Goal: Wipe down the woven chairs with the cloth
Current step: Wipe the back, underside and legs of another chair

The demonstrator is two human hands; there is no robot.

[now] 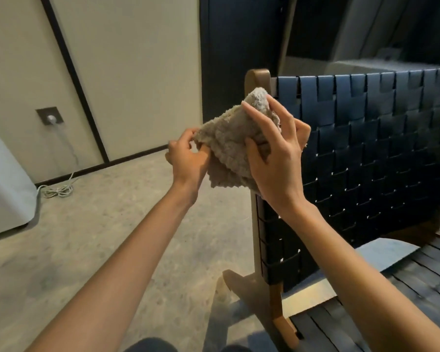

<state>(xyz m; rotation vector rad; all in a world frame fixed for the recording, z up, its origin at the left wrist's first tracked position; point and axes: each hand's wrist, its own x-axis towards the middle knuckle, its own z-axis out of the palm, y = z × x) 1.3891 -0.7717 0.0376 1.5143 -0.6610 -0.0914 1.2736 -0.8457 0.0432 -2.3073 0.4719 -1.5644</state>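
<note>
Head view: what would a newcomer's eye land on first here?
The beige cloth at centre, held up between both hands: the left hand pinches its left edge, the right hand grips its right side. Just behind, filling the right, stands the dark woven chair with its wooden post.

Cloth (229, 146) betw. left hand (187, 158) & right hand (277, 153), before chair (379, 148) post; cable (59, 191) on floor (74, 237), far left.

Right edge cuts off chair (366, 148) at backrest and seat. Upper stretch of wooden post (255, 77) hidden behind cloth (229, 143); cloth's right side covered by right hand (272, 158). Left edge crops white unit (3, 186). Background (366, 34) behind backrest blurred, unreadable.
</note>
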